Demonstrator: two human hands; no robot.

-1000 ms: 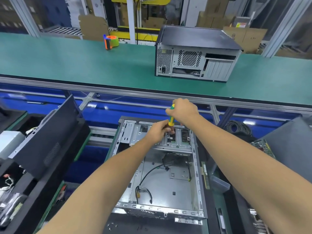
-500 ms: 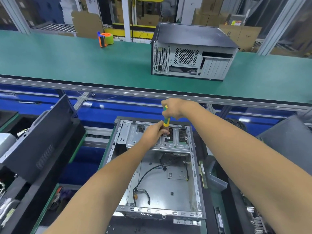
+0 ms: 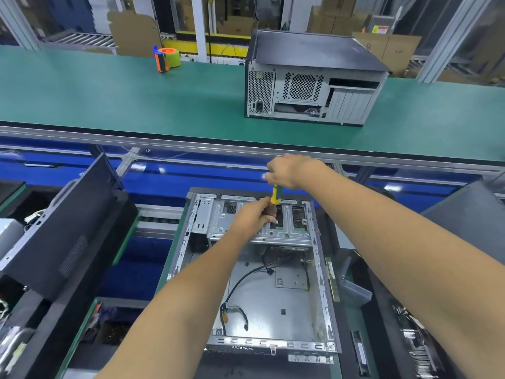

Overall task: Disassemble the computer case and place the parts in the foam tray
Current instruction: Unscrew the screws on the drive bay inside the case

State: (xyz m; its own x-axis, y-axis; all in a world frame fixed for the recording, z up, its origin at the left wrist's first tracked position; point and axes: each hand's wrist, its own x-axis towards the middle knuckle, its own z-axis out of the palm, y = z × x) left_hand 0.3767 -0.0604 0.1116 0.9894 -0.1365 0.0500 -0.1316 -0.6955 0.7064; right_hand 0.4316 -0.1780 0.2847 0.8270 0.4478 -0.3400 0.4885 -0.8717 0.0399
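1. Open computer case [image 3: 262, 283] — lies at the frame's 6 o'clock, side panel off, bare metal floor with loose black cables [image 3: 240, 285] exposed.
2. Drive cage [image 3: 246, 222] spans the case's 12 o'clock end.
3. Screwdriver [image 3: 275, 195], yellow-green handle, stands near upright over the cage.
4. Right hand [image 3: 289, 170]: grip curled round the handle top.
5. Left hand [image 3: 252, 217]: grip pinching the lower shank, resting on the cage.
6. Black panel [image 3: 57, 228] leans at 9 o'clock.
7. Green tabletop [image 3: 136, 99] at 12 o'clock carries a second, closed case [image 3: 314, 77]; a tape dispenser [image 3: 166, 58] sits at 11 o'clock.
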